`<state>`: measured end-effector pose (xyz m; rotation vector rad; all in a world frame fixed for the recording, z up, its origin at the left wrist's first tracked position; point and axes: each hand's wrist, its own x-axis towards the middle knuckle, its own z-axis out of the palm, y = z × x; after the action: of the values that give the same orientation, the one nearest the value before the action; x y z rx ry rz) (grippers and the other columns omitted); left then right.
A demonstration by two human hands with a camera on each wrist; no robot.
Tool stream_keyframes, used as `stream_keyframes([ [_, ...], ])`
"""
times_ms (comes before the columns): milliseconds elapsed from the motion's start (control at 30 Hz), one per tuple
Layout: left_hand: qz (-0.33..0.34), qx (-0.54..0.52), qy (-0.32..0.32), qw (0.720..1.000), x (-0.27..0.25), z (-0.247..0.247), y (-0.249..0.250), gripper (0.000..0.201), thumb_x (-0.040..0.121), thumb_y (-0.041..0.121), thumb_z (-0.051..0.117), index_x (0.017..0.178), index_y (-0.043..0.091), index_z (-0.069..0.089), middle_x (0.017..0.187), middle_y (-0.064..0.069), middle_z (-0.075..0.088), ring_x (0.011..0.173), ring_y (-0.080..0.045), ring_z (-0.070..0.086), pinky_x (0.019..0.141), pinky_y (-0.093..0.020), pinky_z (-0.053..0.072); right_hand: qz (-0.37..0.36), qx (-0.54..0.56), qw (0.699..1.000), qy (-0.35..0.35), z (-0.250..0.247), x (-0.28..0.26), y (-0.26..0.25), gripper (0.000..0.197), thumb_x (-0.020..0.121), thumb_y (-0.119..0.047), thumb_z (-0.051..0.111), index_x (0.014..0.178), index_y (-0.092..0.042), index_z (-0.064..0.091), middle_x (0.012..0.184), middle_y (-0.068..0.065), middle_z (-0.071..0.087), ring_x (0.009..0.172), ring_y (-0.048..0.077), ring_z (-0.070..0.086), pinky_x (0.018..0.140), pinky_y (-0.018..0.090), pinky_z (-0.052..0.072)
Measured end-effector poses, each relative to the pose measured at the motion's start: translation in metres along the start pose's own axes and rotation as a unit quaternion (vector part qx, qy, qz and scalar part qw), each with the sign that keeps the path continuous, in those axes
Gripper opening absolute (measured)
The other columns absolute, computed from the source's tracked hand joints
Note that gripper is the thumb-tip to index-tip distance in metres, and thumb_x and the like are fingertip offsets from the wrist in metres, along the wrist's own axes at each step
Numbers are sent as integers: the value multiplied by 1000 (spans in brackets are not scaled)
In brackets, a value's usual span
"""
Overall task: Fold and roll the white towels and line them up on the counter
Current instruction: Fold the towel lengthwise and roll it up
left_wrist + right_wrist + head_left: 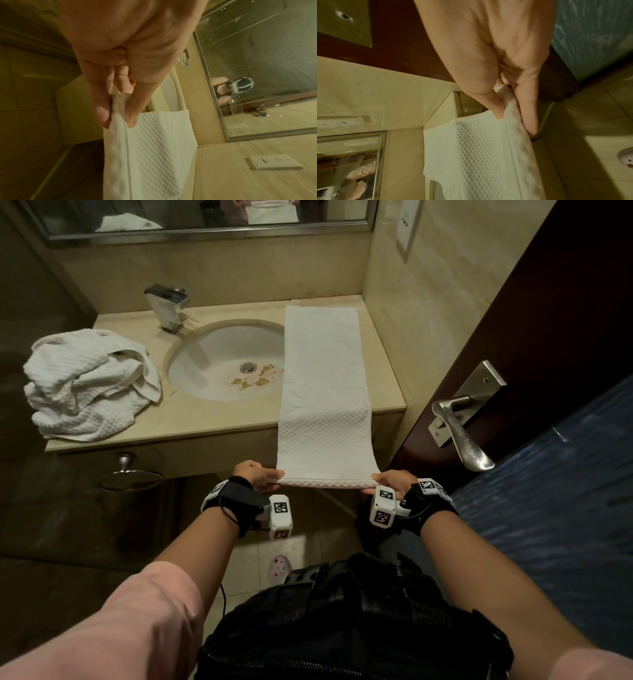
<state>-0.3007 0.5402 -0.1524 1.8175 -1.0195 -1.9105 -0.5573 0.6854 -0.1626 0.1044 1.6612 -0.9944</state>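
A long white towel (323, 392), folded into a narrow strip, lies on the right part of the beige counter (212, 419) and hangs off its front edge. My left hand (262, 475) pinches the near left corner of the towel (147, 155) between thumb and fingers. My right hand (388, 482) pinches the near right corner of the same towel (476, 155). The near end is held up level in front of the counter. A crumpled heap of white towels (89, 381) sits on the counter's left end.
A round sink (226, 361) with brown stains near the drain lies between the heap and the strip, its edge under the strip. A chrome tap (169, 306) stands behind it. A dark door with a metal handle (459, 426) is close on the right. A towel ring (130, 477) hangs below.
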Motion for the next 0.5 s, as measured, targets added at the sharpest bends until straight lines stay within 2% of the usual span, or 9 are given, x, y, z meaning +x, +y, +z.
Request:
stream_keyframes([
  [67,-13,14,4,1000,-1,2,3,38,69,-16,74,85,7,47,78,-12,55,73,-26,63,57,-35,59,2,3,1000,-3,1,-1,-2,33,94,3,51,124,15,44,117,29,58,109,40,62,94,46,51],
  [100,-18,22,4,1000,-2,3,5,36,70,-16,74,87,5,50,79,-13,56,72,-27,63,57,-35,58,4,1,1000,-1,1,-2,-2,33,94,4,51,124,15,44,117,29,58,104,39,64,89,45,54],
  [133,-23,30,7,999,-1,4,6,35,71,-16,73,91,4,53,79,-14,56,72,-26,62,56,-35,58,6,4,1000,-1,1,-2,-1,33,93,5,51,124,15,44,116,29,58,96,38,65,80,44,58],
  [200,-33,47,14,998,-2,6,7,31,74,-15,71,88,4,51,80,-13,56,70,-25,60,55,-34,58,13,12,1000,0,2,-3,0,36,92,8,50,127,16,43,118,29,57,85,37,66,59,41,60],
  [267,-35,57,19,998,1,6,6,30,75,-14,71,83,4,49,78,-13,55,68,-25,60,54,-33,59,24,5,1000,1,3,2,0,40,93,9,46,132,15,39,125,29,55,80,36,67,47,36,58],
  [400,-5,85,13,996,9,5,2,34,76,-12,71,66,8,45,67,-11,55,63,-25,61,69,-37,59,41,2,999,-16,2,-3,0,43,96,7,41,138,8,32,133,29,50,58,32,70,41,31,54],
  [500,9,133,-3,991,13,5,4,25,79,-4,72,67,7,54,72,-11,62,68,-26,65,69,-33,59,49,45,997,-31,1,-14,0,46,95,8,42,140,4,31,136,28,47,70,36,71,43,33,55],
])
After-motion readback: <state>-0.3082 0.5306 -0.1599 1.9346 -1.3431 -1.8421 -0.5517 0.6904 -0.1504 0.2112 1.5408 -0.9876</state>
